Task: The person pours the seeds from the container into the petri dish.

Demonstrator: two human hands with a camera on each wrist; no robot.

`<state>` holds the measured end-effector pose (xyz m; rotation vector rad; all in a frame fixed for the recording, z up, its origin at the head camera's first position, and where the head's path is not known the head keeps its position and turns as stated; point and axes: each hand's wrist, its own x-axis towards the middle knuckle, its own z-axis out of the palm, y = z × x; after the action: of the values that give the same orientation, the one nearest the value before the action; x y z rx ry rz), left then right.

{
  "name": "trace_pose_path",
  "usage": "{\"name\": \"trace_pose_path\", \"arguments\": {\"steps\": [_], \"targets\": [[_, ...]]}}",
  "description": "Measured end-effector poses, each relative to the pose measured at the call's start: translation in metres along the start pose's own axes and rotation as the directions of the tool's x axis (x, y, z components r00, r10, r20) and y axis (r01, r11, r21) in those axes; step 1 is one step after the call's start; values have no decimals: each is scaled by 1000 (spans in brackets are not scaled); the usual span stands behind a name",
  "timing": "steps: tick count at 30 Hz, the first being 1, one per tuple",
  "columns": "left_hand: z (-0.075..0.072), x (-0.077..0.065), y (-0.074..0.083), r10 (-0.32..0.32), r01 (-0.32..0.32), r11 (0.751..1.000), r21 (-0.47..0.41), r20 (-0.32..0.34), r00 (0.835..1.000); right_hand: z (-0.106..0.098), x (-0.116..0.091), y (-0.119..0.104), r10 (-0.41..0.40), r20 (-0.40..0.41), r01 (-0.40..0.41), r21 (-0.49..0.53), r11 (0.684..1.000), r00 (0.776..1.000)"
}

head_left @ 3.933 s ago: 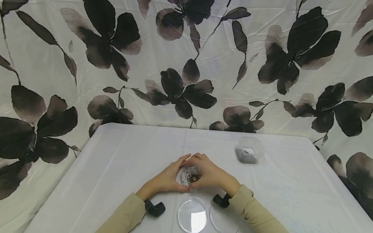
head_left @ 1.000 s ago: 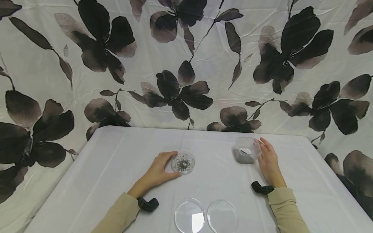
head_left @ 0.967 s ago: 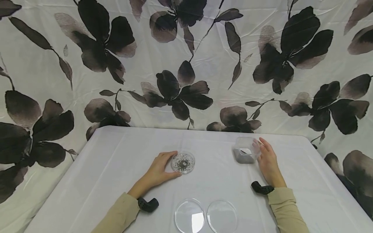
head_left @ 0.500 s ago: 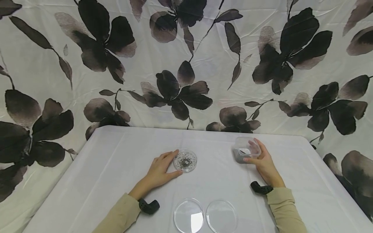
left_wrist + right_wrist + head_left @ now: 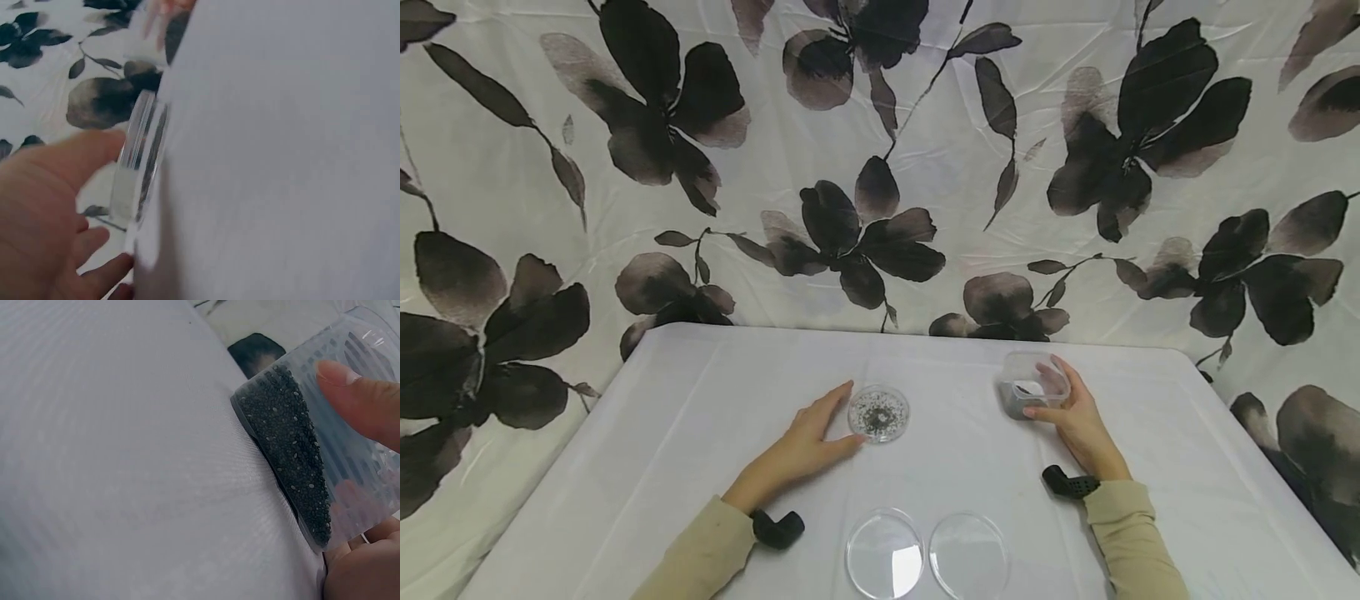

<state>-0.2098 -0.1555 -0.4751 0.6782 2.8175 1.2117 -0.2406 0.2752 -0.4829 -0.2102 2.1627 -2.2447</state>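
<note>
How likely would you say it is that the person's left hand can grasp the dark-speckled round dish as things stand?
Very likely, yes: the left hand is open right beside the dark-speckled round dish, and nothing visible stands between them.

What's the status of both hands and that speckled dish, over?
Left hand beside speckled dish, contact unclear. Right hand grips clear tub of dark grains. Two clear discs nearer the person, not between the hands.

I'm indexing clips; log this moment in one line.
left hand: beside speckled dish; right hand: grips tub of dark grains; two clear discs: side by side
</note>
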Motion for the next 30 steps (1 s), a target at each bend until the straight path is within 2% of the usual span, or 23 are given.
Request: {"name": "trace_pose_path", "arguments": {"steps": [3,5,9,15,18,24,27,30], "targets": [[-10,-3,7,-29,31,998,-54,36,999,0,0,0,6,3,-7,20,1000,1000],[-16,-7,11,-21,24,998,-62,53,998,0,0,0,8,-1,-8,18,1000,1000],[-24,-21,23,8,-4,998,-59,67,998,0,-1,0,-3,2,3,16,1000,1000],[-27,-48,43,67,-56,992,-110,106,992,1,-1,0,-10,2,10,16,1000,1000],[-23,-58,51,122,-97,984,-153,165,979,0,-1,1,-7,-6,7,1,1000,1000],[-4,-71,55,219,-156,962,-224,287,933,0,-2,2,-4,-34,5,22,1000,999],[5,-75,52,228,-153,958,-243,319,920,1,-2,2,-2,-42,2,1,1000,999],[13,-78,47,223,-140,957,-256,332,916,2,-1,2,-3,-49,1,-42,999,999]]}}
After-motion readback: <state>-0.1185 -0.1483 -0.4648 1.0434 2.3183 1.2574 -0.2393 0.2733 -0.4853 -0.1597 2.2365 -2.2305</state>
